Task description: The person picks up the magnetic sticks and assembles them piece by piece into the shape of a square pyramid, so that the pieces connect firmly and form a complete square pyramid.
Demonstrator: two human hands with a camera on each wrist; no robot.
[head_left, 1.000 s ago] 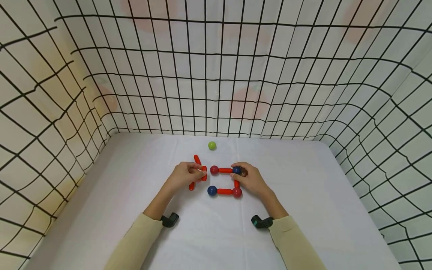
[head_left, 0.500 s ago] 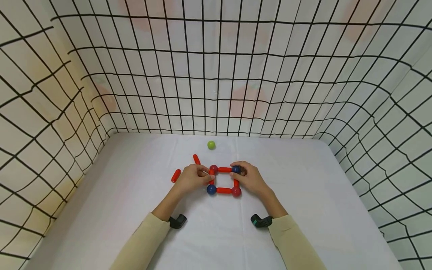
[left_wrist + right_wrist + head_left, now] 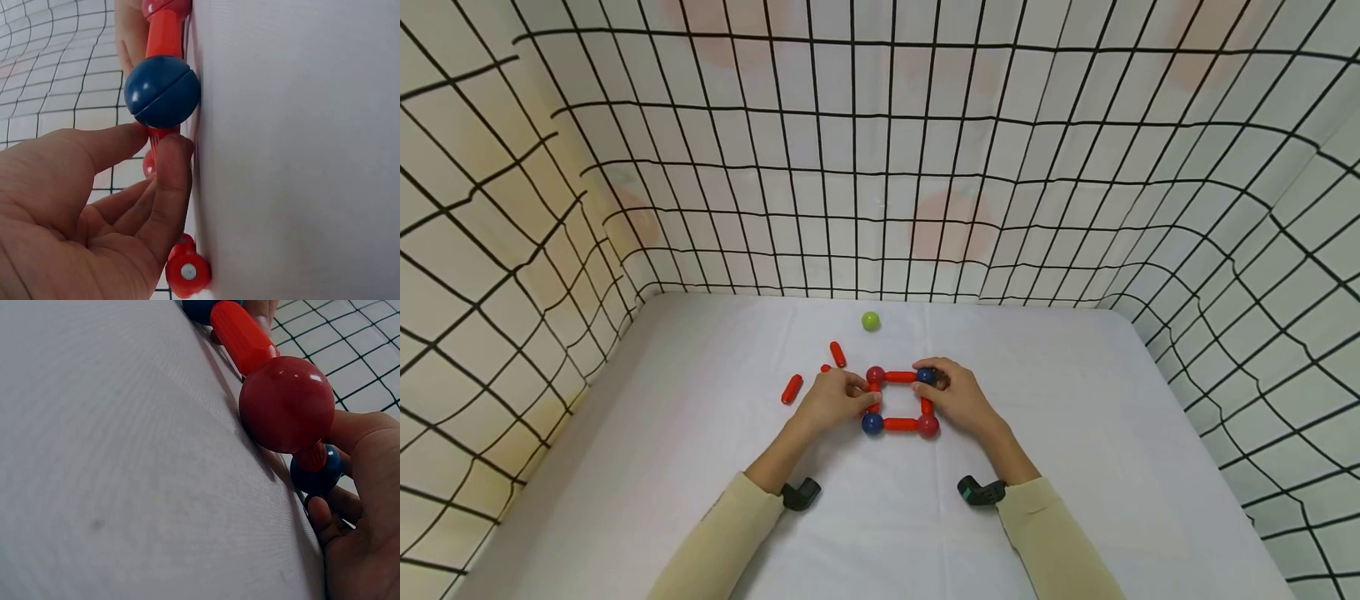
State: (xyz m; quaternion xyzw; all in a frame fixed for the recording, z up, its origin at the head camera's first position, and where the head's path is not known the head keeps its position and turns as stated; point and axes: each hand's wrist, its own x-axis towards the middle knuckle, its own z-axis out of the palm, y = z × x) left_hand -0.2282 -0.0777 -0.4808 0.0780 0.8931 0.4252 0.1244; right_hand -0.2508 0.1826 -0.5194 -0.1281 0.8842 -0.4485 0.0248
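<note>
A square of red magnetic-toy rods and balls lies on the white cloth. Its corners are a near-left blue ball (image 3: 872,424), a far-left red ball (image 3: 876,375), a far-right blue ball (image 3: 927,375) and a near-right red ball (image 3: 928,426). My left hand (image 3: 833,402) pinches the left red rod (image 3: 874,408) between thumb and fingers; in the left wrist view this rod runs up to the blue ball. With thumb and fingers, my right hand (image 3: 961,400) holds the far-right blue ball. A near rod (image 3: 901,425) and a far rod (image 3: 900,377) join the two sides.
Two loose red rods, one at the left (image 3: 792,389) and one farther back (image 3: 837,354), lie beyond my left hand, which partly covers a third rod (image 3: 825,367). A green ball (image 3: 870,321) sits near the back edge. Black wire mesh (image 3: 880,208) rises around the table.
My left hand has carried a red rod rightward into the gap between the left-side red and blue balls. My right hand has stayed at the far-right blue ball.
</note>
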